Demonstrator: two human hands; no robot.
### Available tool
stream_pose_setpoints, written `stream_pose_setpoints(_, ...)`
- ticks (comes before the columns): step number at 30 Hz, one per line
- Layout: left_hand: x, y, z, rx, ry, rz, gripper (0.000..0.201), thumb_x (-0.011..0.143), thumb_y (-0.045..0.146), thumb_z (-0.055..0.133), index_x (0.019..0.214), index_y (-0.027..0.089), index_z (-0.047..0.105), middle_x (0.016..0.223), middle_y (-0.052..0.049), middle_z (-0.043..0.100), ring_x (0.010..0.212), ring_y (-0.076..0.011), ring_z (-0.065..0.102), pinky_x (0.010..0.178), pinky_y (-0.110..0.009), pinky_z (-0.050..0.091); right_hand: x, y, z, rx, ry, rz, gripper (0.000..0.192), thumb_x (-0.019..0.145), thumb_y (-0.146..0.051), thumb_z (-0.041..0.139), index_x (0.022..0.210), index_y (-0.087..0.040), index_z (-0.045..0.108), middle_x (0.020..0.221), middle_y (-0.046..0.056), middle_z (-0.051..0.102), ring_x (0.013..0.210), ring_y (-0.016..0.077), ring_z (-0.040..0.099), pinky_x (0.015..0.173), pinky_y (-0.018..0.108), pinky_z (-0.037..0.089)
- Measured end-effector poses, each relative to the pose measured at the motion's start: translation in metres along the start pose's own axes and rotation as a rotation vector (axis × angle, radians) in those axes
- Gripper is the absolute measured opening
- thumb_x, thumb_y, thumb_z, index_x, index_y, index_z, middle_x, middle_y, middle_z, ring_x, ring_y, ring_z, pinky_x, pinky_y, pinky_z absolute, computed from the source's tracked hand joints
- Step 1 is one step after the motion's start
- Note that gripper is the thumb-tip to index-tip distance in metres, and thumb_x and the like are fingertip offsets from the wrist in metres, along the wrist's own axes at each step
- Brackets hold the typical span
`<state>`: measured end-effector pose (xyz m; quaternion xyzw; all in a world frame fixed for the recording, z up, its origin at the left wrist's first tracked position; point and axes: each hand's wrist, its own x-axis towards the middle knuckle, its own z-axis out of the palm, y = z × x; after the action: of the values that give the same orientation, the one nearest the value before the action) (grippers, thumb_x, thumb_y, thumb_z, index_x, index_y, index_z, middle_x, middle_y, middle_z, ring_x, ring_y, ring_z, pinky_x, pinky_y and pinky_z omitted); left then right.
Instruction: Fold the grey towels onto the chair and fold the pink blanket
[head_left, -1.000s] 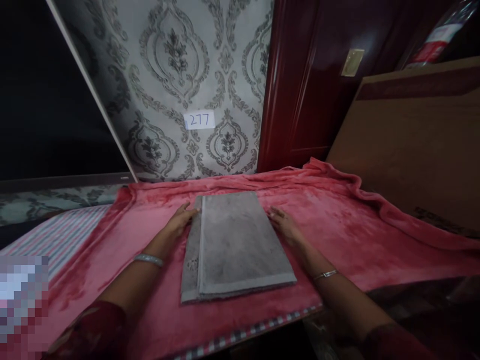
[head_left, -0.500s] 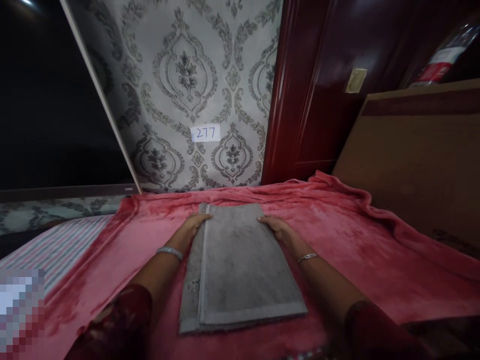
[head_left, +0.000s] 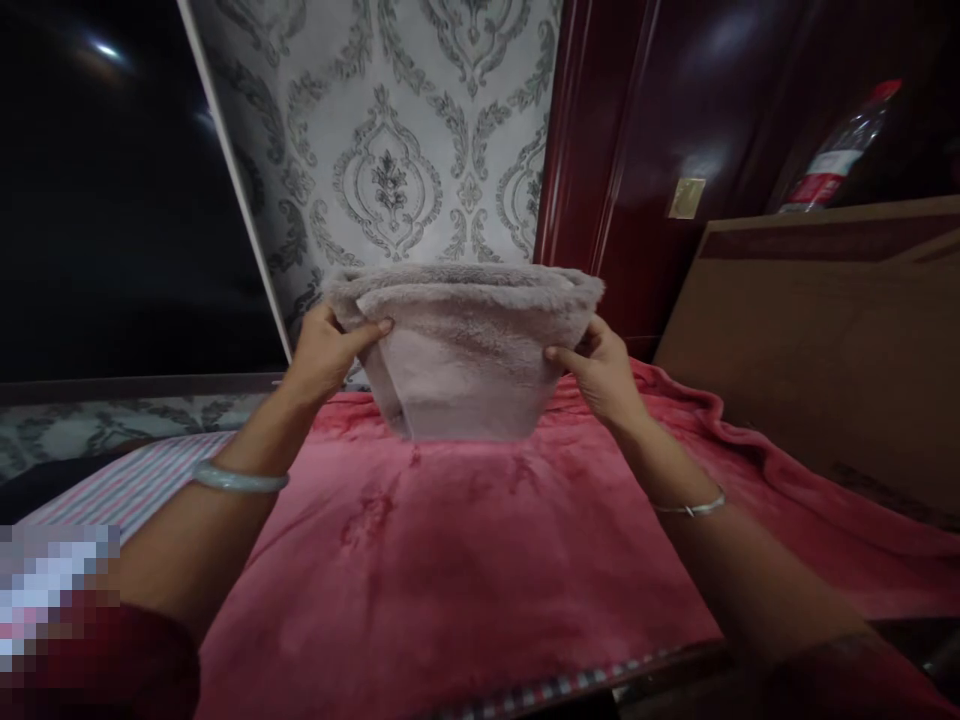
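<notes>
A folded grey towel with a fluffy surface hangs upright in front of me, raised off the pink blanket. My left hand grips its left side, thumb on the near face and the other fingers behind. On the right side my right hand pinches the towel the same way, near its upper part. The towel's folded layers show along the top edge, and its lower end hangs at the blanket's far part; I cannot tell whether it touches.
A large dark screen stands at the left, beside patterned wallpaper. To the right, a cardboard box carries a plastic bottle with a red cap. Striped cloth shows at the left edge of the blanket.
The towel was lying on the blanket with both hands at its far corners. Both hands have lifted it, and it now hangs upright. The view has shifted a little.
</notes>
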<state>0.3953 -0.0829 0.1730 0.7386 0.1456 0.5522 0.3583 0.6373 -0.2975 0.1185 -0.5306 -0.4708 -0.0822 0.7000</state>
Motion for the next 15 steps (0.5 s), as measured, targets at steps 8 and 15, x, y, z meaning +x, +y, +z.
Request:
stream_pose_setpoints(8, -0.178, -0.059, -0.095, 0.381, -0.905, 0.021, 0.04, 0.079, 0.035, 0.062, 0.117, 0.035, 0.074, 0.138, -0.006, 0.064, 0.128, -0.0273, 0.06, 0.109, -0.042, 0.05, -0.203, 0.032, -0.058, -0.27, -0.575, 0.104, 0.021, 0.086, -0.032, 0.059, 0.101, -0.037, 0.074, 0.113, 0.007, 0.073, 0.118, 0.0314, 0.064, 0.103, 0.052, 0.05)
stream_pose_setpoints(15, -0.195, -0.074, -0.068, 0.435, -0.793, 0.051, 0.038, 0.099, 0.038, 0.042, 0.122, 0.026, 0.071, 0.121, -0.006, 0.074, 0.112, -0.0218, 0.069, 0.1, -0.038, 0.055, -0.21, 0.04, -0.045, -0.366, -0.519, 0.089, 0.036, 0.101, -0.035, 0.044, 0.123, -0.026, 0.071, 0.119, 0.008, 0.073, 0.111, 0.024, 0.069, 0.1, 0.045, 0.055)
